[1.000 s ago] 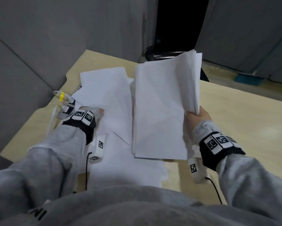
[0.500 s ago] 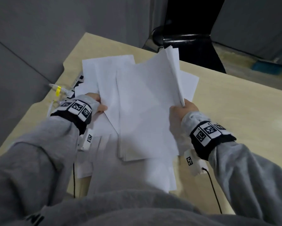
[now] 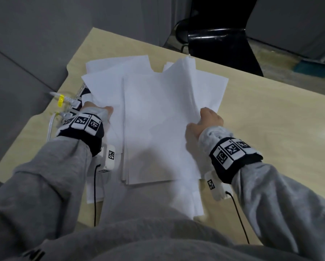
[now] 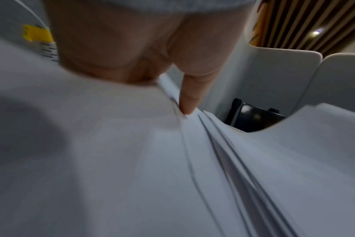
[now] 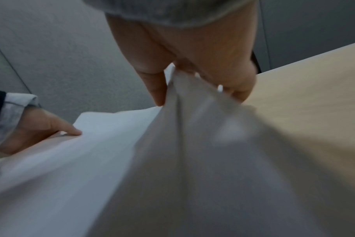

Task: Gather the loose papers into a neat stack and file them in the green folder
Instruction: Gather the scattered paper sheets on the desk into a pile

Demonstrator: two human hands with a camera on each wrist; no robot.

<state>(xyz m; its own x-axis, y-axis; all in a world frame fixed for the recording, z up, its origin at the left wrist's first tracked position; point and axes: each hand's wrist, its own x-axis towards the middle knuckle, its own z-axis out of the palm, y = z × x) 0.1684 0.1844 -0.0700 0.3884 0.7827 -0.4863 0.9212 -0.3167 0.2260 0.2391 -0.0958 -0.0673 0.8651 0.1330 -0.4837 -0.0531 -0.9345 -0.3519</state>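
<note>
A sheaf of white papers [image 3: 157,119] lies tilted over the middle of the table. My right hand [image 3: 205,119] pinches its right edge, thumb [image 5: 156,89] on one side and fingers [image 5: 237,89] on the other. At the left, my left hand [image 3: 99,110] pinches the edge of the loose sheets [image 3: 109,80] that fan out beneath the sheaf, with its thumb [image 4: 188,99] on top and the fingers hidden below the paper. More sheets [image 3: 186,200] stick out toward my body at the near edge. No green folder shows in any view.
The pale wooden table [image 3: 270,119] stretches bare to the right of the papers. White cables with a yellow tag [image 3: 61,100] lie at the left edge by my left hand. A black chair [image 3: 220,40] stands behind the far edge, and grey partition walls close the left side.
My right hand has lowered the sheaf from upright down and leftward over the loose sheets. My left hand has moved up to grip the sheets' left edge.
</note>
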